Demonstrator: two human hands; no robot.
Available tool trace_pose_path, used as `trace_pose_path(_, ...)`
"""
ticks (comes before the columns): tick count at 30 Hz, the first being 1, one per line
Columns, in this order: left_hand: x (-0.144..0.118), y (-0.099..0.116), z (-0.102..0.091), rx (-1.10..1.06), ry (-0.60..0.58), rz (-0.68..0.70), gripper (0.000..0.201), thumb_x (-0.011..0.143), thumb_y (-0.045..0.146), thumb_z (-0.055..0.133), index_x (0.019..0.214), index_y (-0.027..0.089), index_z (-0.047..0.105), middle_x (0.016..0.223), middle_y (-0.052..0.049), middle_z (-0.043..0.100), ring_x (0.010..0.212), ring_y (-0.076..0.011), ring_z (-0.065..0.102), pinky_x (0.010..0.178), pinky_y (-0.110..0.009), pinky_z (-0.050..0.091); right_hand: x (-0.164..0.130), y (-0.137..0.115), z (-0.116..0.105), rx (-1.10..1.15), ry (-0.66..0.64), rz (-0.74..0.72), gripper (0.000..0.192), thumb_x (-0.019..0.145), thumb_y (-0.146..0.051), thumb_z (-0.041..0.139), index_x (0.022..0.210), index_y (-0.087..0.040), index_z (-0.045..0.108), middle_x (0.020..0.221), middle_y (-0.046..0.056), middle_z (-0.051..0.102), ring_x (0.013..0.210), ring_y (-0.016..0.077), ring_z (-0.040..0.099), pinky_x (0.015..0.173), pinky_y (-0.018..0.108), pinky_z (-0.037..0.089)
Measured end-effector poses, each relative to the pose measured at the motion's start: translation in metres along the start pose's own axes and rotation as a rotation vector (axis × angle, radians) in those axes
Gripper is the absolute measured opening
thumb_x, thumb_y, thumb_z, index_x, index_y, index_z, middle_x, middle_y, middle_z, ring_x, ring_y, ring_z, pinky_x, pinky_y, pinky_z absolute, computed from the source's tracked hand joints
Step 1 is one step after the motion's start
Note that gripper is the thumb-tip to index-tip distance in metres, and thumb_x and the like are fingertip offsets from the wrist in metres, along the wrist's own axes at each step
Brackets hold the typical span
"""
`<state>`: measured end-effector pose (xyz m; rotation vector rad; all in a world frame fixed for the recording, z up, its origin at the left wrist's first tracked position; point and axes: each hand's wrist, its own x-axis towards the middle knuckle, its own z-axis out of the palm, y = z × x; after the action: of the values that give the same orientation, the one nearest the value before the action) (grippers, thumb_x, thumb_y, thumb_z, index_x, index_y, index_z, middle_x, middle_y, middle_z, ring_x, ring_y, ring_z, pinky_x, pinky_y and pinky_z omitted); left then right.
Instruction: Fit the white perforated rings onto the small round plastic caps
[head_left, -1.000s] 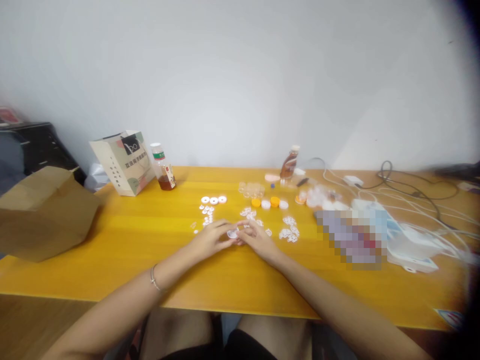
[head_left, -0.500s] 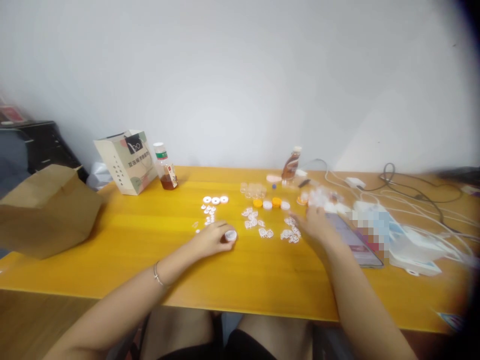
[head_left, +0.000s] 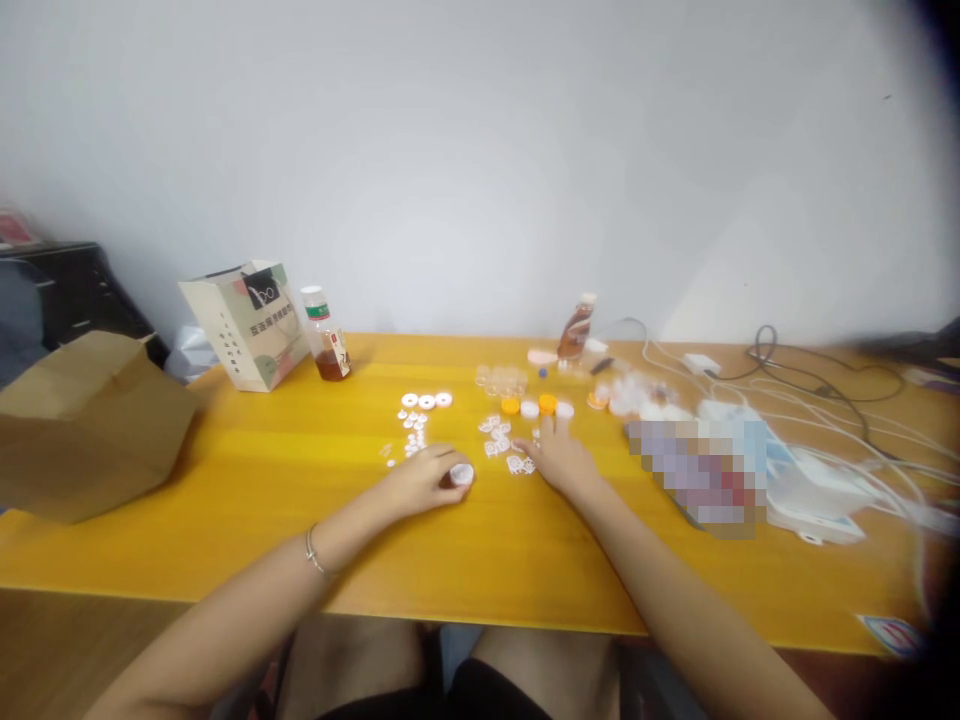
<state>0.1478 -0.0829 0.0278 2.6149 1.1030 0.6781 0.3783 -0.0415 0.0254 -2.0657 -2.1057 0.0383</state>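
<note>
Left hand: my left hand [head_left: 420, 482] rests on the yellow worktop [head_left: 262, 480], fingers curled around a small white cap [head_left: 461, 473] that I grip at the fingertips; a thin bracelet [head_left: 311, 553] sits on that wrist.
Right hand: my right hand [head_left: 559, 458] lies palm down and spread, holding nothing, fingertips on the scatter of small white printed pieces [head_left: 517, 464] just right of the cap.
White cap: it sits low on the worktop, in front of me, near the middle, between my two hands and touching the left one only.
Printed pieces: a second cluster [head_left: 414, 432] lies just beyond my left hand; another [head_left: 495, 428] lies beyond the gap between my hands. What is printed on them is too small to read.
Rings: three white ring-shaped discs [head_left: 426, 401] stand in a short row behind the left cluster.
Caps in a row: orange and white bottle caps [head_left: 538, 406] line up just beyond my right fingertips.
Clear vials: a blurred group of small clear containers [head_left: 501, 379] stands behind that row.
Bottles: one bottle with amber liquid [head_left: 324, 335] stands beside a paper gift bag [head_left: 246, 323] at the far left; a brown bottle [head_left: 576, 326] stands tilted near the wall.
Left edge: a brown paper bag [head_left: 82, 425] lies on the worktop's corner.
Right side: white cables [head_left: 825, 410] and a white device [head_left: 814, 495] are spread there, well apart from my hands.
</note>
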Motion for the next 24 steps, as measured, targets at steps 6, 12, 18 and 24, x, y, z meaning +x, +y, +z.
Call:
trace_pose_path(6,0.001,0.004,0.003,-0.026,-0.031,0.025,0.021,0.077,0.026,0.052,0.096,0.019,0.057,0.084,-0.004,0.055,0.078,-0.0151,0.052,0.073,-0.025,0.04,0.008,-0.012,0.009,-0.011,0.061,-0.109,0.043,0.084,-0.047,0.034,0.109,-0.013,0.039,0.107,0.016,0.045,0.084,0.0273,0.057,0.064,0.032,0.041)
trace_pose_path(12,0.002,0.004,0.006,-0.053,-0.049,0.048,0.023,0.076,0.029,0.054,0.097,0.02,0.056,0.088,-0.004,0.056,0.081,-0.0156,0.052,0.075,-0.026,0.04,0.016,-0.013,0.015,0.228,0.147,-0.269,0.025,0.086,-0.035,0.035,0.097,-0.015,0.046,0.097,0.009,0.051,0.084,0.0195,0.054,0.07,0.028,0.039)
trace_pose_path(18,0.003,0.008,0.006,-0.08,-0.06,0.067,0.027,0.078,0.035,0.053,0.101,0.02,0.055,0.09,-0.004,0.056,0.083,-0.0157,0.052,0.076,-0.025,0.04,0.023,-0.01,0.023,0.461,0.155,-0.33,0.015,0.076,-0.02,0.046,0.089,-0.016,0.05,0.076,0.003,0.052,0.067,0.0139,0.051,0.061,0.024,0.039)
trace_pose_path(24,0.007,0.003,0.007,-0.072,0.076,-0.021,0.03,0.086,0.036,0.039,0.108,0.02,0.053,0.095,-0.006,0.056,0.088,-0.0166,0.052,0.081,-0.028,0.04,0.022,-0.013,0.024,0.613,0.094,-0.319,0.018,0.069,-0.012,0.048,0.086,-0.016,0.052,0.067,-0.002,0.05,0.057,0.0102,0.048,0.057,0.022,0.04)
